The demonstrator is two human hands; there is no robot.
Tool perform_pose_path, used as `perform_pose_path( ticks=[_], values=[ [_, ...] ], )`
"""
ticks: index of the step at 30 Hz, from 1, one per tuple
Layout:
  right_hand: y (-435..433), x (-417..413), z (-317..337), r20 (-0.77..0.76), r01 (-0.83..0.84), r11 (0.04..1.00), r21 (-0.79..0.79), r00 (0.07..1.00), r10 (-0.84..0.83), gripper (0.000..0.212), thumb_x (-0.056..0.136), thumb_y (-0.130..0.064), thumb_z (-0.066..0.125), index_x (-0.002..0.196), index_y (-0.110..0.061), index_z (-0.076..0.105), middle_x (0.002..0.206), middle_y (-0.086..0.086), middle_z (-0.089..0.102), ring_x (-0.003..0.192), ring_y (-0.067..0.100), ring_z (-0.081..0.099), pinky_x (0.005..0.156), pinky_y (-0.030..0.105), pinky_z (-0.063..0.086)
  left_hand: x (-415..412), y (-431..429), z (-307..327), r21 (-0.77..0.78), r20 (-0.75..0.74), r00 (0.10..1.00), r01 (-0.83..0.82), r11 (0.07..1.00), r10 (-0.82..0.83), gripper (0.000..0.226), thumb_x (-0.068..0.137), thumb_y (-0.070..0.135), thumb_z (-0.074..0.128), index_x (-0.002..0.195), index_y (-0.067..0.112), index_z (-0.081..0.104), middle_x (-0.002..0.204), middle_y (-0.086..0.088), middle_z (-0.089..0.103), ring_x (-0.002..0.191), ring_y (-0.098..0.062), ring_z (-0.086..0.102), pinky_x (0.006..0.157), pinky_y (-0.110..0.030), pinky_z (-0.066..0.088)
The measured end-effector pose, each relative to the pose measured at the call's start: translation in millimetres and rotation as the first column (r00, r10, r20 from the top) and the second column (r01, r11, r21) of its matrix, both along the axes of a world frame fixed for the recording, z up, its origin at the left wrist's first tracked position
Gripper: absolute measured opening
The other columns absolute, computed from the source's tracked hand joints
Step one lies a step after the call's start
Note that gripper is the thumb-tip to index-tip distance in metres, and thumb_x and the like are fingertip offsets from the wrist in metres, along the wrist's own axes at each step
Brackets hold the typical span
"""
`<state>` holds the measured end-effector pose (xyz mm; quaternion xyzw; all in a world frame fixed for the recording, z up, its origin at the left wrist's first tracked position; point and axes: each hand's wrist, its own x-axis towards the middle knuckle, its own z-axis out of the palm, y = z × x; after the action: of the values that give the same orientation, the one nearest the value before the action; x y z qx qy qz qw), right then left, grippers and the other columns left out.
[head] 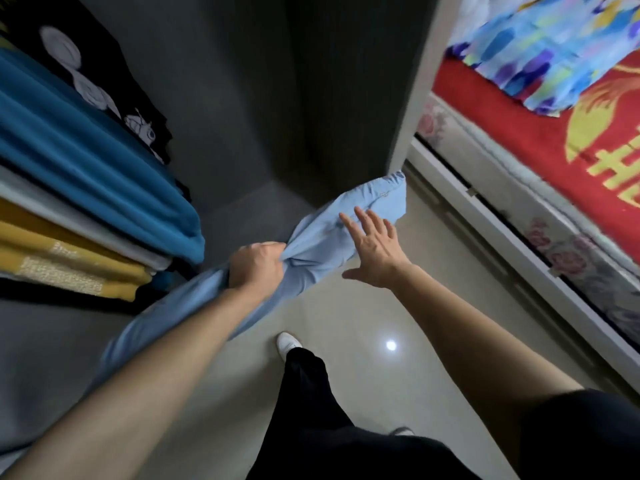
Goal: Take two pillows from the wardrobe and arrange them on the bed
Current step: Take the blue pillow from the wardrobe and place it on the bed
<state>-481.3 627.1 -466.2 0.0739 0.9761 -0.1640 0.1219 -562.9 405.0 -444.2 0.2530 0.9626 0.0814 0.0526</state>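
A light blue pillow (pixel 325 233) hangs at the mouth of the grey wardrobe (pixel 242 98), stretched from lower left to upper right. My left hand (pixel 258 266) is clenched on a bunched fold near its middle. Spread flat, my right hand (pixel 374 245) rests with open fingers against the pillow's right side, gripping nothing. The pillow's lower end is hidden behind my left forearm. The bed (pixel 554 143) with a red cover lies at the right. A second pillow is not visible.
Folded blue, grey, yellow and black bedding (pixel 79 188) is stacked on the wardrobe shelf at left. A colourful blanket (pixel 540 46) lies on the bed. The white bed frame (pixel 491 233) borders a beige tiled floor (pixel 381 323) where my feet stand.
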Motion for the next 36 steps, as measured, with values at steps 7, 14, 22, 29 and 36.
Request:
perform_pose_path(
  ticks=[7, 14, 22, 29, 36],
  values=[
    [69, 121, 55, -0.145, 0.022, 0.997, 0.067, 0.989, -0.013, 0.123, 0.070, -0.053, 0.079, 0.156, -0.031, -0.006, 0.166, 0.008, -0.005, 0.153, 0.032, -0.005, 0.120, 0.054, -0.001, 91, 54, 66, 0.002, -0.169, 0.955, 0.249, 0.968, -0.245, 0.024, 0.076, 0.030, 0.052, 0.089, 0.020, 0.069, 0.089, -0.002, 0.074, 0.088, -0.033, 0.067, 0.064, -0.039, 0.050],
    [143, 234, 83, -0.130, 0.141, 0.988, 0.068, 0.983, -0.132, 0.124, 0.059, -0.071, 0.074, 0.156, -0.024, 0.012, 0.157, 0.003, 0.028, 0.147, 0.027, 0.021, 0.118, 0.052, 0.012, 179, 168, 97, 0.125, -0.185, 0.872, 0.478, 0.869, -0.453, 0.031, 0.068, 0.024, 0.051, 0.089, 0.025, 0.073, 0.085, 0.001, 0.075, 0.083, -0.031, 0.069, 0.061, -0.037, 0.053],
    [242, 326, 100, -0.130, 0.437, 0.874, 0.212, 0.899, -0.418, 0.075, 0.064, -0.064, 0.071, 0.129, -0.031, 0.054, 0.117, 0.002, 0.054, 0.111, 0.026, 0.048, 0.101, 0.040, 0.032, 226, 300, 98, 0.130, -0.070, 0.749, 0.662, 0.738, -0.659, 0.026, 0.080, 0.026, 0.061, 0.102, 0.032, 0.071, 0.099, 0.004, 0.075, 0.093, -0.030, 0.067, 0.070, -0.035, 0.051],
    [308, 309, 111, -0.119, 0.504, 0.836, 0.216, 0.864, -0.490, 0.042, 0.073, -0.024, 0.066, 0.115, -0.020, 0.062, 0.117, 0.002, 0.060, 0.114, 0.029, 0.051, 0.092, 0.040, 0.039, 177, 397, 92, 0.209, 0.002, 0.620, 0.767, 0.606, -0.785, 0.034, 0.088, 0.031, 0.059, 0.122, 0.038, 0.062, 0.122, 0.010, 0.068, 0.111, -0.021, 0.062, 0.085, -0.034, 0.050],
    [390, 235, 152, -0.148, 0.536, 0.799, 0.273, 0.844, -0.515, 0.049, 0.075, -0.018, 0.061, 0.124, -0.019, 0.060, 0.114, 0.003, 0.058, 0.112, 0.028, 0.048, 0.094, 0.040, 0.038, 69, 490, 106, -0.074, 0.123, 0.539, 0.842, 0.534, -0.833, 0.111, 0.063, 0.087, 0.052, 0.151, 0.042, 0.001, 0.161, -0.002, 0.019, 0.148, -0.025, 0.017, 0.119, -0.054, 0.017]
  ],
)
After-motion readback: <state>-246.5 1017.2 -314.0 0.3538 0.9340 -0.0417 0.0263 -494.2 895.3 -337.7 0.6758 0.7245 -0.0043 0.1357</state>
